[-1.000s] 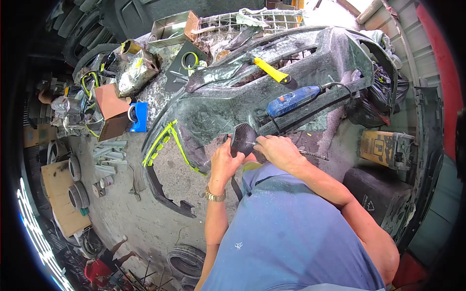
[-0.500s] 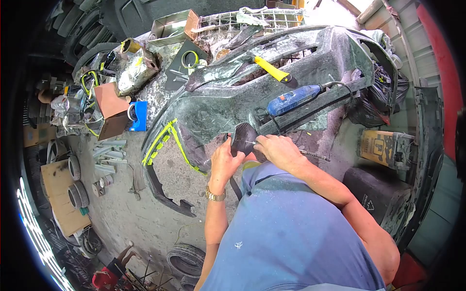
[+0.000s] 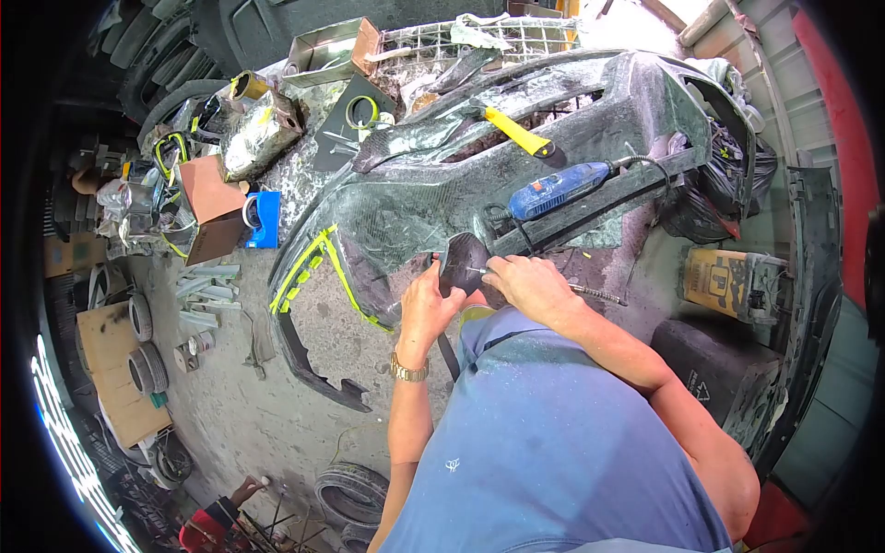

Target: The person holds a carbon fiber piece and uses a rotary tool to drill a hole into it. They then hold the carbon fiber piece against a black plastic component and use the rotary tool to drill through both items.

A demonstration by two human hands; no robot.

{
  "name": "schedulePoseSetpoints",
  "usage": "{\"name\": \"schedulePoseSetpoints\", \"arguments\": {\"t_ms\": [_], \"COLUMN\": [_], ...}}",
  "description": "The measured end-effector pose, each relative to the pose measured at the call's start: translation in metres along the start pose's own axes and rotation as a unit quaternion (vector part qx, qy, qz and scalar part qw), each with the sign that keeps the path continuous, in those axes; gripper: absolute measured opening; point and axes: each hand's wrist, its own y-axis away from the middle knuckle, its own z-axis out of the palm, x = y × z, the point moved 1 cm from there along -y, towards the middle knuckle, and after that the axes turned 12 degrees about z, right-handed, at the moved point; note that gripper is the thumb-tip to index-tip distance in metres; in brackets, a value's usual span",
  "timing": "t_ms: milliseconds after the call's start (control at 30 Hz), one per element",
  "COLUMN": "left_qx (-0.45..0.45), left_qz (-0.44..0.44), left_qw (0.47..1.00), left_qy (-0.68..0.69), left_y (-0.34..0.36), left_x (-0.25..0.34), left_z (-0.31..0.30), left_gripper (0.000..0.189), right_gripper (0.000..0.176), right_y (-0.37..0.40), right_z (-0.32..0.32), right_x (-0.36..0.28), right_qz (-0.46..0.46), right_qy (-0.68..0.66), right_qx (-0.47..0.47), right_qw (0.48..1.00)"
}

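Observation:
My left hand [image 3: 427, 309], with a metal watch on the wrist, grips a small dark curved carbon-fibre piece [image 3: 464, 256] by its left edge. In my right hand [image 3: 530, 288] is the slim handpiece of a rotary tool; its thin metal bit touches or nearly touches the piece's face. A springy flexible shaft [image 3: 599, 295] comes out on the right side of that hand, whose fingers partly hide the handpiece. The blue rotary tool body [image 3: 558, 191] lies just beyond, on a large dark carbon-fibre bumper [image 3: 406, 207].
A yellow-handled tool [image 3: 518, 132] rests on the bumper. Yellow-green tape [image 3: 343, 276] lines its left opening. Behind stand a blue tape dispenser [image 3: 265, 221] and an open metal box [image 3: 330, 53]. A black bin [image 3: 705, 364] is at right. Lower left, a person in red [image 3: 205, 530] is nearby.
My hands, the carbon-fibre piece and the handpiece stay almost in place. At lower left, the other person has shifted, with an arm in a different position.

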Motion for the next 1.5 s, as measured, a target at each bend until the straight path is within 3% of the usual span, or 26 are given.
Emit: {"name": "schedulePoseSetpoints", "arguments": {"t_ms": [200,267,533,600,1500], "left_qx": [0.006,0.053,0.046,0.046,0.055], "left_qz": [0.001,0.050,0.040,0.042,0.053], "left_qw": [1.000,0.997,0.998,0.998,0.997], "left_qy": [-0.001,-0.012,-0.011,-0.008,-0.014], "left_y": [0.000,0.000,0.000,0.000,0.001], "left_x": [0.001,-0.002,0.002,0.001,-0.003], "left_z": [0.001,0.003,0.001,0.002,0.004], "left_gripper": [0.036,0.031,0.033,0.033,0.033], "right_gripper": [0.031,0.031,0.031,0.029,0.028], "right_y": [0.000,0.000,-0.001,-0.002,0.001], "right_z": [-0.003,0.000,-0.001,-0.005,-0.008], "right_x": [-0.001,0.000,-0.001,-0.003,-0.007], "right_qz": [-0.001,-0.003,-0.006,0.033,0.033], "right_qy": [0.000,-0.004,-0.013,-0.001,0.003], "right_qx": [-0.004,0.000,0.005,-0.055,-0.048], "right_qw": [1.000,1.000,1.000,0.998,0.998]}}
